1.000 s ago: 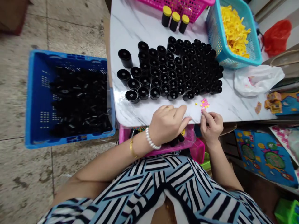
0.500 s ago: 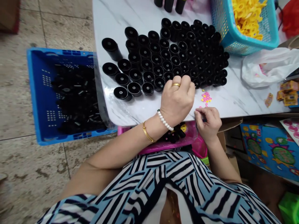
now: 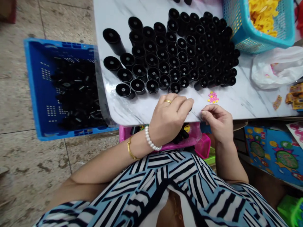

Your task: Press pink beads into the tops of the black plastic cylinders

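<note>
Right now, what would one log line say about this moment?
left hand: curled shut at marble table edge, contents hidden | right hand: pinched shut near pink-yellow bits | black tubes: upright, clustered on table

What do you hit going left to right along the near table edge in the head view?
blue crate → left hand → right hand → small orange wrapper → colourful packets. The pink and yellow bits are left out: they sit above the right hand.
</note>
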`<state>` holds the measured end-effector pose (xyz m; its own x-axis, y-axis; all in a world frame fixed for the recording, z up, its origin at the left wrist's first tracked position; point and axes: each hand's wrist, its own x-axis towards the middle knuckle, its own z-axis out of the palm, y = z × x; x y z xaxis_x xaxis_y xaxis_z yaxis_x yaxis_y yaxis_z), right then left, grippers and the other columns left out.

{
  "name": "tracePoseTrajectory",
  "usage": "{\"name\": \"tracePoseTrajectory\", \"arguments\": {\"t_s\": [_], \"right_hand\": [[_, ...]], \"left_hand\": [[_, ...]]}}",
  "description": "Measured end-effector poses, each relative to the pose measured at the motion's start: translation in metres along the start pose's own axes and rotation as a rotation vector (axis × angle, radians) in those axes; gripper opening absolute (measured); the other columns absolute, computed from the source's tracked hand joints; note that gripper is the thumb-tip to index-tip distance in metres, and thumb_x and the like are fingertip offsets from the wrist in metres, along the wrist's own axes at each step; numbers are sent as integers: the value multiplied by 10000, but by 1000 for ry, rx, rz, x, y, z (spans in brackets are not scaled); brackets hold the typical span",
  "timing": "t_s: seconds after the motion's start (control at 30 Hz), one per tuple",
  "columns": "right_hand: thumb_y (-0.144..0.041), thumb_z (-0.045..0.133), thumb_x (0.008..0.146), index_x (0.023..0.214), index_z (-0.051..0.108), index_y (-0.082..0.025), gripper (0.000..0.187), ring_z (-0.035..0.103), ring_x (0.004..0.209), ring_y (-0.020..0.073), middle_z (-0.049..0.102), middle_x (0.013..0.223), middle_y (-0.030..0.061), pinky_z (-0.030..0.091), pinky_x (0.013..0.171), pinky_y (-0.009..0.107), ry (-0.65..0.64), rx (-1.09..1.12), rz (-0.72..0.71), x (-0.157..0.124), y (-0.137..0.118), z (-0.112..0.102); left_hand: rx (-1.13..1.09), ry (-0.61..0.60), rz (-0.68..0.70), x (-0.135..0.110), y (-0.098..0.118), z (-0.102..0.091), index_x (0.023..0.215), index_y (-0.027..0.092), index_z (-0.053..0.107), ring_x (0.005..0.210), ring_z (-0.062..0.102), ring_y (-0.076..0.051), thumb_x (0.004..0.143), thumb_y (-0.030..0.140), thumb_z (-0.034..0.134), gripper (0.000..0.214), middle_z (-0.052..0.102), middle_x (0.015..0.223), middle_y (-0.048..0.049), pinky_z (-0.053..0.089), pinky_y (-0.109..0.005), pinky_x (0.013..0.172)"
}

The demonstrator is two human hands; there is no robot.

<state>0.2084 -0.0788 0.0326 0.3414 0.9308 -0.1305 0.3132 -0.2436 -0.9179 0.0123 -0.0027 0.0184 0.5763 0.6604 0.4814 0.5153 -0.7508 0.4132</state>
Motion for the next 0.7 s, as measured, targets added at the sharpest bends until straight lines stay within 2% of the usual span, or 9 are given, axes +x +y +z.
{"name": "tracePoseTrajectory", "arguments": {"t_s": [0.1,0.17,0.3,0.43,0.7], "right_hand": [[-337,811,835,867,721,-213,156,489,555,98,614,681,-31,420,527,242,-74,169,106,3,-12,11],[-330,826,822,851,737,-216,147,495,555,96,628,686,-27,422,519,238,-81,174,106,5,-19,21],[-302,838,815,851,750,-220,125,528,570,90,674,753,-19,464,540,240,-4,92,47,7,-27,33],[-305,832,824,855,718,-230,140,566,525,92,668,710,-34,468,494,237,33,69,61,7,-28,38],[-340,800,858,857,680,-242,155,638,503,103,674,642,-45,589,544,256,105,125,73,3,-23,47]], "left_hand": [[-99,-12,-80,-7,-6,10,1346,109,564,1005,629,-259,975,265,614,405,735,1079,-112,444,-399,867],[-118,-23,-98,-8,-8,14,1260,121,621,986,626,-258,986,295,608,324,745,1054,-101,441,-402,864],[-126,-27,-118,-7,-8,13,1143,153,681,971,605,-257,988,354,628,260,739,1055,-86,438,-395,854],[-124,-35,-138,-7,-7,10,1126,153,690,971,583,-258,991,344,617,245,716,1045,-91,439,-394,850],[-68,-26,-131,-8,-5,11,1124,155,688,919,565,-256,1018,346,555,255,703,1006,-75,422,-401,815]]}}
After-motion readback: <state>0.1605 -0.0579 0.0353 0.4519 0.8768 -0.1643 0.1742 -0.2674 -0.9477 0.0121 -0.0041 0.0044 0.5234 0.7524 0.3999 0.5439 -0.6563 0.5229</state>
